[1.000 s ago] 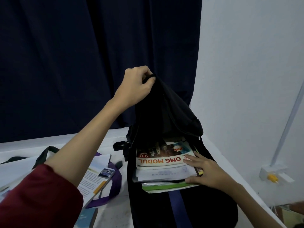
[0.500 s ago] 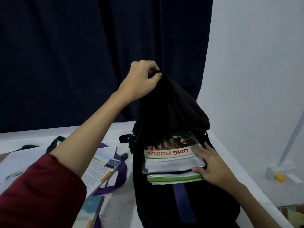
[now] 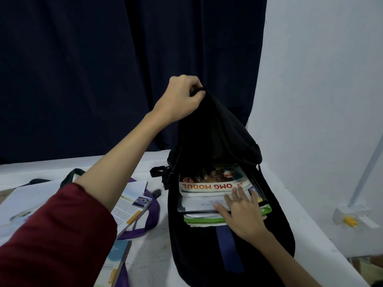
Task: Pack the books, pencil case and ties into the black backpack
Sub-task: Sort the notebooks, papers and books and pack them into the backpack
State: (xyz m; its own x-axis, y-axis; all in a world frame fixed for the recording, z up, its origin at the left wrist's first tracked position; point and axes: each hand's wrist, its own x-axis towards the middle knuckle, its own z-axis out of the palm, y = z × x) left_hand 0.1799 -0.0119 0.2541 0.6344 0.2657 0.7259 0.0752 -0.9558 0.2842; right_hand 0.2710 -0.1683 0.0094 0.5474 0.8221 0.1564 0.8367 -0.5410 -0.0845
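While the left hand point(image 3: 180, 98) pinches the backpack point(image 3: 217, 129) flap, the spread right hand point(image 3: 242, 214) half-covers books point(image 3: 207, 187).

Book stack point(image 3: 209, 195) fills the backpack point(image 3: 217, 129) mouth (flap lifted clear).

We see the backpack point(image 3: 232, 255) lying at the table's point(image 3: 157, 245) right, a book stack point(image 3: 207, 195) in its mouth. Left of it lie loose books point(image 3: 128, 206) over a strap point(image 3: 152, 216).

White worktop point(image 3: 153, 251) carries black backpack point(image 3: 269, 245) lying flat at right, open books point(image 3: 128, 206) and purple strap point(image 3: 154, 214) at left.
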